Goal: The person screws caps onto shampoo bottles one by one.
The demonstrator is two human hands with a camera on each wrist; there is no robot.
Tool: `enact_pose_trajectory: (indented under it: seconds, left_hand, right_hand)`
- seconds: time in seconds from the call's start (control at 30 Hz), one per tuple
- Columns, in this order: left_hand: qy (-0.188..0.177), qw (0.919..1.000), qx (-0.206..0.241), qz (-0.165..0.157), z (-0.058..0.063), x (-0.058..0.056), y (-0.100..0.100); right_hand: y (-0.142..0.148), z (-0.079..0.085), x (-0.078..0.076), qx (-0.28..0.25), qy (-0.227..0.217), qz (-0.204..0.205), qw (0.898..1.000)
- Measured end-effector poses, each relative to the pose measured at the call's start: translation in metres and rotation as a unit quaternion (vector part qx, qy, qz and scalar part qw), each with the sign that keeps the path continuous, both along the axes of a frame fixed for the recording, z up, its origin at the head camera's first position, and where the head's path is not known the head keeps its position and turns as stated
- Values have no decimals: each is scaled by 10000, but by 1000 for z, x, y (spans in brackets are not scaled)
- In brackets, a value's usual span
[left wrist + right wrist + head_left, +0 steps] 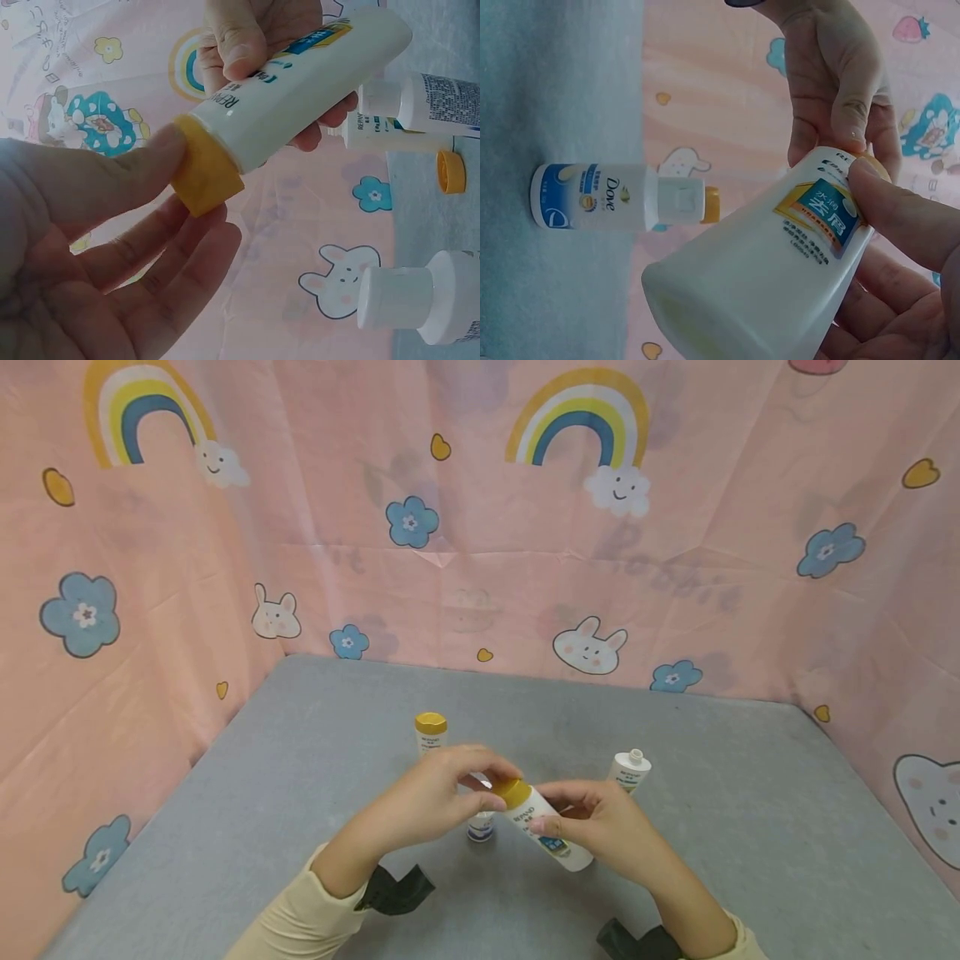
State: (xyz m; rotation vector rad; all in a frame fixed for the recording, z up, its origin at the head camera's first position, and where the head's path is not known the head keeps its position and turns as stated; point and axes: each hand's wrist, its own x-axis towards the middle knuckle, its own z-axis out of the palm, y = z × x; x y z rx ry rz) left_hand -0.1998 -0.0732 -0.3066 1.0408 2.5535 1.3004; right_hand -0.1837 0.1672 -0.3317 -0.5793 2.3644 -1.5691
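Note:
A white shampoo-style bottle (558, 847) is held tilted above the table, its lower end toward the right. My right hand (603, 822) grips its body, thumb across the label (821, 217). The left hand (438, 793) pinches the yellow cap (204, 169) at the bottle's top between thumb and fingers. The cap sits at the bottle's neck; whether it is tight I cannot tell. Close behind the left hand stands a small white-and-blue Dove bottle (600, 196) with a white cap, partly hidden in the head view.
Farther back stands another white bottle with a yellow cap (431, 727). Right of the hands is a white bottle without a cap (630, 768), its neck bare. A loose yellow cap (451, 172) lies on the grey table (750, 827). Pink printed cloth (480, 577) encloses the table's back and sides.

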Motion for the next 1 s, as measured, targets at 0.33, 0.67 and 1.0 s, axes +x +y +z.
enact_pose_trajectory:
  seconds: [0.33, 0.67, 1.0]
  left_hand:
    - [-30, 9998, 12, -171, 2, 2, -1]
    - [-33, 9999, 2, -162, 2, 2, 0]
    - [148, 9997, 85, -186, 1, 3, 2]
  right_hand:
    - [0, 1, 0, -153, -91, 68, 9998]
    - [1, 2, 1, -14, -49, 62, 10000]
    - [0, 2, 0, -135, -6, 116, 9998]
